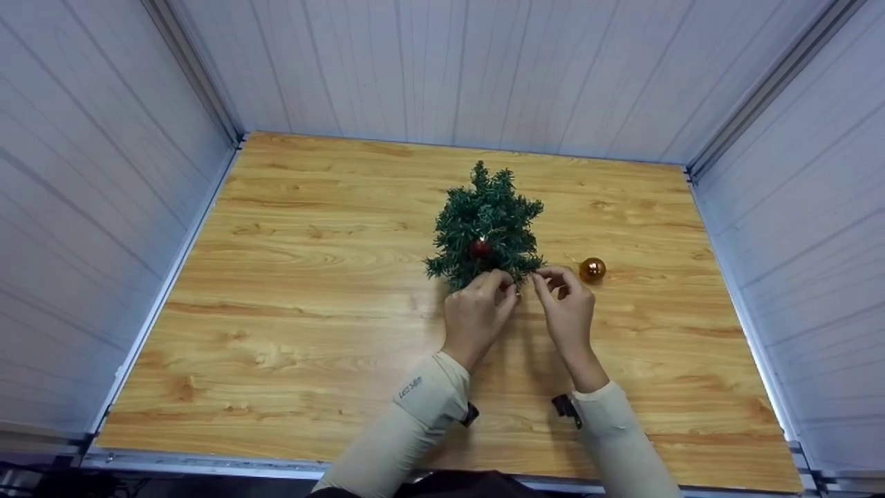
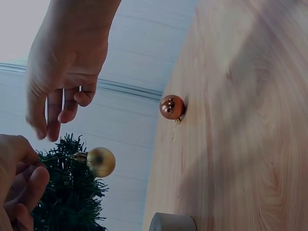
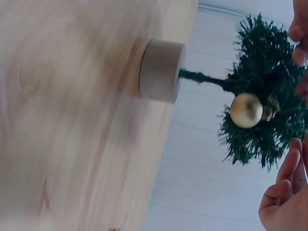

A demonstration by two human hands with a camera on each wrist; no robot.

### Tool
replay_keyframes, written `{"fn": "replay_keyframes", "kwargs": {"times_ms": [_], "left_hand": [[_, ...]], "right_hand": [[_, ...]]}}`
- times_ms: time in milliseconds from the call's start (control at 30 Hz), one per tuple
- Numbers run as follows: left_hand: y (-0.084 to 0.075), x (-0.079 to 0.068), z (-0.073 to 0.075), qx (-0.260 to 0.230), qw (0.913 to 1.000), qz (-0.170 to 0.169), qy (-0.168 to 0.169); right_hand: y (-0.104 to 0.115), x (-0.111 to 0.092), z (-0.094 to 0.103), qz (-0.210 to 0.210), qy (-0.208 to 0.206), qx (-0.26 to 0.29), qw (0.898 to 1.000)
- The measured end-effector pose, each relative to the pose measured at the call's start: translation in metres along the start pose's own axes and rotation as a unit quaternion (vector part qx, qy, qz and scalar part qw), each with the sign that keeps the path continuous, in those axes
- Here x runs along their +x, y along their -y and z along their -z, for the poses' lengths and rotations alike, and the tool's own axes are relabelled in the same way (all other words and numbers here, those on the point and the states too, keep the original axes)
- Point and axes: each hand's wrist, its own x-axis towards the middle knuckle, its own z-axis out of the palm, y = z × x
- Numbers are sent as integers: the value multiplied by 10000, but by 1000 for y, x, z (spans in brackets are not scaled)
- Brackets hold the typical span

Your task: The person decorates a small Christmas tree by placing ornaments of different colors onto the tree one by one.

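Note:
A small green artificial Christmas tree (image 1: 487, 214) stands on a round pale base (image 3: 161, 71). A gold ball ornament (image 2: 101, 162) hangs at its lower branches, cap and thin string toward the left hand. In the head view my left hand (image 1: 477, 311) is at the tree's lower front; in the left wrist view its thumb and finger pinch that string. My right hand (image 1: 568, 315) is at the lower right, thumb and index finger pinching a branch tip. A red ball ornament (image 1: 480, 249) hangs on the front of the tree.
A copper-coloured ball ornament (image 1: 592, 270) with a string loop lies on the wooden table (image 1: 311, 311), just right of the right hand. White panel walls (image 1: 429, 69) enclose the table at the back and both sides.

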Motion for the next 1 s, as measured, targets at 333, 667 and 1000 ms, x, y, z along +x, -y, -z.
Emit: {"fn": "replay_keyframes", "kwargs": {"times_ms": [333,667,1000], "left_hand": [[24,1,16,-766,9936,32,-835],[69,1,23,-545,9883,838,-1153],[87,-6,18,-629,9831,1643,-512]], "right_hand": [[-42,30,30,-465,83,-277,9985],[-95,56,51,-712,510,-1392,9864],[-128,68,67,-1027,1295,-2409,9564]]}}
